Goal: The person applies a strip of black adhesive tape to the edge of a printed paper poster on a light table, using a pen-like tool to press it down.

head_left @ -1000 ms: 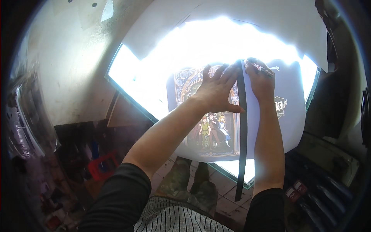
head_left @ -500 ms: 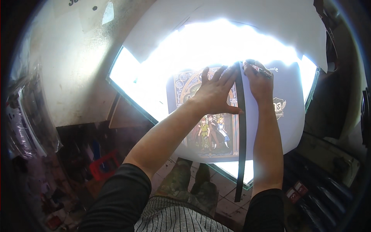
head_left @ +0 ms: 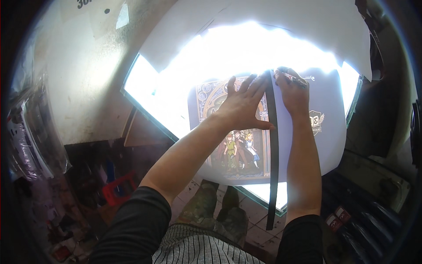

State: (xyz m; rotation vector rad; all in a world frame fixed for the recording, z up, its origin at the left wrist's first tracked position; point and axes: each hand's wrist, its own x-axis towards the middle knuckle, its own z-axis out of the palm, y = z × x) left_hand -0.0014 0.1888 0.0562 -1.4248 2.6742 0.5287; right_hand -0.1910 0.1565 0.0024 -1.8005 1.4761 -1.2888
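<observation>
A purple-blue printed sheet (head_left: 299, 154) with a framed picture of storybook figures lies on a brightly lit glass light table (head_left: 163, 108). Across it, from far to near, runs a long dark ruler (head_left: 273, 171), its near end jutting past the sheet. My left hand (head_left: 244, 105) is spread flat over the picture, fingertips and thumb at the ruler's left edge. Just right of the ruler's far end, my right hand (head_left: 292, 90) is closed in a writing grip around a slim pen-like tool (head_left: 300, 79). Glare and fingers hide its tip.
Large white paper (head_left: 316, 22) curves up behind the glare. At left, clear plastic wrapping (head_left: 30, 136) hangs by a pale wall. A red plastic container (head_left: 118, 190) stands low at left; rolls in dark wrapping (head_left: 365, 224) lie low at right.
The printed sheet, the ruler and both hands have shifted very slightly left. My left hand stays flat and my right hand keeps its grip.
</observation>
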